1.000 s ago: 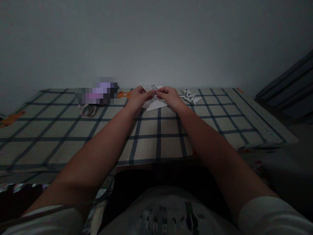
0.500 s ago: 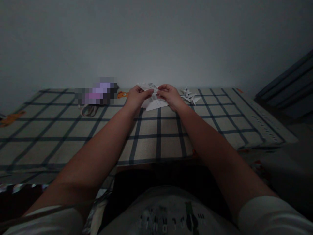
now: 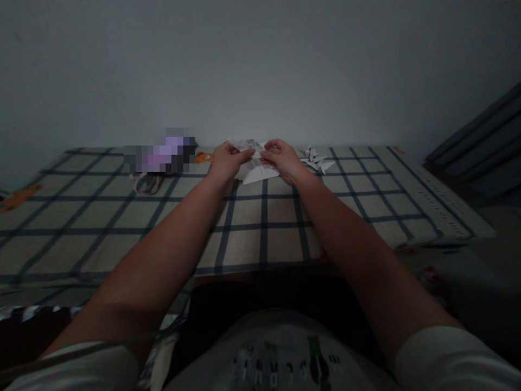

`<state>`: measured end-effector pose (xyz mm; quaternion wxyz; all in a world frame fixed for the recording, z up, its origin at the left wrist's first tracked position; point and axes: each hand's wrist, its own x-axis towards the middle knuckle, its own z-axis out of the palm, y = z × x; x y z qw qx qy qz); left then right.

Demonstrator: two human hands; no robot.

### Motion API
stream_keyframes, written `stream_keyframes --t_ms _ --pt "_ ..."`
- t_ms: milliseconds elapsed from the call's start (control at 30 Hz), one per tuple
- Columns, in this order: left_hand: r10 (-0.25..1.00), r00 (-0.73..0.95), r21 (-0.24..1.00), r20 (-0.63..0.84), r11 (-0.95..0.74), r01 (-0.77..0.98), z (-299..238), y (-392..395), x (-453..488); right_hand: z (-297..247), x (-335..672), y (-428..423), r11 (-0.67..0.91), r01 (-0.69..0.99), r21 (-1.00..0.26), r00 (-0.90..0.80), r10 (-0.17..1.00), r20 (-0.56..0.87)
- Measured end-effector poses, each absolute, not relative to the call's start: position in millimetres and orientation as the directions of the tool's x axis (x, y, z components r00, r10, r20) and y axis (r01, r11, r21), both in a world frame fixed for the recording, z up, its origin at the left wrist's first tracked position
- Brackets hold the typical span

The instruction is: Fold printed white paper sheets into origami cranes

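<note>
A partly folded piece of printed paper [image 3: 246,144] is held up between my two hands near the back of the table. My left hand [image 3: 228,159] pinches its left side, thumb toward the middle. On the other side, my right hand [image 3: 282,156] pinches the paper with thumb and forefinger. Beneath them lies a flat white sheet with print [image 3: 260,172], partly covered by the hands. Just right of my right hand are several folded paper shapes with pointed ends [image 3: 315,159], lying close together. The fine creases are too small and dark to make out.
A blue-and-beige checked tablecloth [image 3: 280,244] covers the table, which meets a plain wall [image 3: 260,70]. At the back left sits a blurred purple object [image 3: 165,155] with a loop of strap [image 3: 147,183] in front. Dark ridged material [image 3: 480,141] stands at the far right.
The held paper has shifted slightly between my fingers, its upper part tilting differently. Both hands stay in nearly the same place.
</note>
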<state>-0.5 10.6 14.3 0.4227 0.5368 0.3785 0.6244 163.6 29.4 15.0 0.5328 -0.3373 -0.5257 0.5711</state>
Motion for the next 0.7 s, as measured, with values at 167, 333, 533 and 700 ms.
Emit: stream_keyframes --t_ms 167,333,533,700 --pt "0.931 -0.087 0.923 0.355 -0.364 -0.127 13.2 14.5 -3.0 16.9 164.4 26.9 0.056 -0.253 -0.966 -0.220 0.969 0.114" --pt "0.938 -0.097 0.932 0.333 -0.343 -0.116 14.1 18.1 -7.4 18.4 168.3 22.9 0.061 -0.236 -0.970 -0.259 0.958 0.123" --pt "0.944 -0.103 0.933 0.315 -0.328 -0.149 14.5 19.6 -10.0 18.8 168.6 24.2 0.025 -0.233 -0.972 -0.285 0.954 0.093" --pt "0.951 -0.047 0.938 0.307 -0.311 -0.154 15.1 16.3 -6.8 17.3 168.4 26.3 0.025 -0.239 -0.971 -0.265 0.960 0.090"
